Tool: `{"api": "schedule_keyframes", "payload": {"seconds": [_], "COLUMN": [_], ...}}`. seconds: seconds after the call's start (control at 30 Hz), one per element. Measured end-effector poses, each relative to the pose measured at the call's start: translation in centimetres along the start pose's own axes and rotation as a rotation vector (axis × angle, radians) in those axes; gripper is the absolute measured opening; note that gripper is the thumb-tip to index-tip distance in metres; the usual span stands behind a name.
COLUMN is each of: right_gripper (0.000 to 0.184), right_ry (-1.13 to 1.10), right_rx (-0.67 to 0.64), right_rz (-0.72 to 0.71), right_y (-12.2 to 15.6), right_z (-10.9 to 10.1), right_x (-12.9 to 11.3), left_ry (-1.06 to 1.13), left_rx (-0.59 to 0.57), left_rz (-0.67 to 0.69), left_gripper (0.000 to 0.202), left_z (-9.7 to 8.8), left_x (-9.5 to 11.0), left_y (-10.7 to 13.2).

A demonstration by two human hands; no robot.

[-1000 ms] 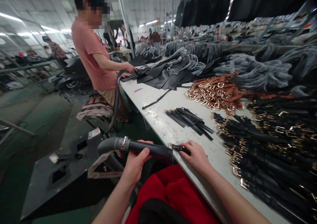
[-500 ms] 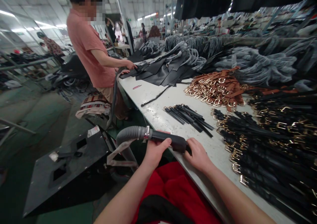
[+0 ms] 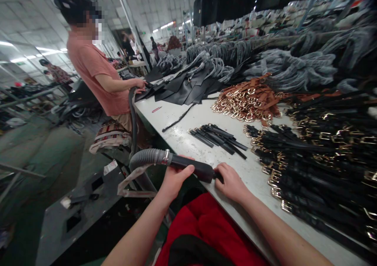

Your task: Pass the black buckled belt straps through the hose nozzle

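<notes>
The left hand (image 3: 173, 178) closes its grip round the nozzle (image 3: 202, 172), levelling it at the bench (image 3: 173, 119) edge; the right hand (image 3: 231, 181) pinches something hidden at its mouth.

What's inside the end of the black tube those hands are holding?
You can't see inside. The right hand sits right at the mouth of the black tube and covers it. The left hand grips the tube's middle. A grey hose joins behind.

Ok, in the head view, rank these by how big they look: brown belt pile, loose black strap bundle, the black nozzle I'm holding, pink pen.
1. brown belt pile
2-3. black strap bundle and black nozzle look alike; the nozzle is nearer the camera, so I won't rank them.
4. pink pen
</notes>
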State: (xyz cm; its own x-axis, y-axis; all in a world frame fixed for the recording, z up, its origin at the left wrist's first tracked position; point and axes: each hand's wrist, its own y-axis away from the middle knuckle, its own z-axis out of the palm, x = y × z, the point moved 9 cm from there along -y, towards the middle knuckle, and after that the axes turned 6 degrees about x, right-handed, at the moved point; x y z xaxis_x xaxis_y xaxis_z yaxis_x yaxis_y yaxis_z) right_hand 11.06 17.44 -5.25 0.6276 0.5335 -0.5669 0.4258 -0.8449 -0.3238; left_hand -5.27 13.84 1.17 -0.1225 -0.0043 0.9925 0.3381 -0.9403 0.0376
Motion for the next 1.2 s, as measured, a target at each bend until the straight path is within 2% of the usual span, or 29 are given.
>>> {"api": "schedule_keyframes", "payload": {"seconds": [0.13, 0.23, 0.37, 0.47, 0.57, 0.67, 0.77, 0.83, 0.9, 1.0, 1.1, 1.2], "right_gripper": [0.018, 0.016, 0.021, 0.017, 0.014, 0.02, 0.024, 0.023, 0.019, 0.019, 0.022, 0.016], "right_ry": [-0.019, -0.019, -0.009, 0.014, 0.029, 0.018, 0.009, 0.012, 0.022, 0.056, 0.133, 0.195], "right_rx": [0.001, -0.002, 0.004, 0.004, 0.014, 0.02, 0.024, 0.013, -0.021, -0.056, -0.066, -0.118], "right_rz": [-0.004, 0.009, 0.006, 0.007, 0.024, 0.025, 0.031, 0.055, 0.084, 0.102, 0.082, 0.079], "right_y": [0.0, 0.0, 0.0, 0.0, 0.0, 0.2, 0.0, -0.2, -0.4, -0.5, -0.4, -0.1], "right_z": [0.0, 0.1, 0.2, 0.3, 0.3, 0.2, 0.2, 0.4, 0.8, 1.1, 0.6, 0.2], "right_x": [0.1, 0.5, 0.5, 0.5, 0.8, 0.7, 0.4, 0.4, 0.5, 0.8, 1.1, 1.4], "left_ry": [-0.015, -0.015, 0.034, 0.051, 0.071, 0.119, 0.188, 0.22, 0.238, 0.246, 0.252, 0.296], "left_rx": [-0.032, -0.056, 0.049, 0.014, -0.009, 0.102, 0.216, 0.242, 0.239, 0.232, 0.22, 0.211], "left_rz": [0.067, 0.043, -0.017, 0.028, 0.001, -0.055, -0.039, -0.035, -0.049, -0.071, -0.078, -0.068], "left_gripper": [0.023, 0.024, 0.029, 0.027, 0.027, 0.032, 0.034, 0.035, 0.033, 0.032, 0.033, 0.035], "left_z": [0.6, 0.5, -1.2, -0.3, 0.2, -2.5, -6.3, -7.8, -8.4, -8.2, -7.8, -7.6], "left_x": [0.5, 0.1, -0.5, -0.4, -0.7, -1.1, -0.7, -0.6, -0.8, -1.1, -1.1, -0.7], "left_y": [0.1, 0.0, -0.1, -0.2, -0.4, -0.6, 0.0, 0.8, 1.6, 2.4, 2.3, 2.2]}}
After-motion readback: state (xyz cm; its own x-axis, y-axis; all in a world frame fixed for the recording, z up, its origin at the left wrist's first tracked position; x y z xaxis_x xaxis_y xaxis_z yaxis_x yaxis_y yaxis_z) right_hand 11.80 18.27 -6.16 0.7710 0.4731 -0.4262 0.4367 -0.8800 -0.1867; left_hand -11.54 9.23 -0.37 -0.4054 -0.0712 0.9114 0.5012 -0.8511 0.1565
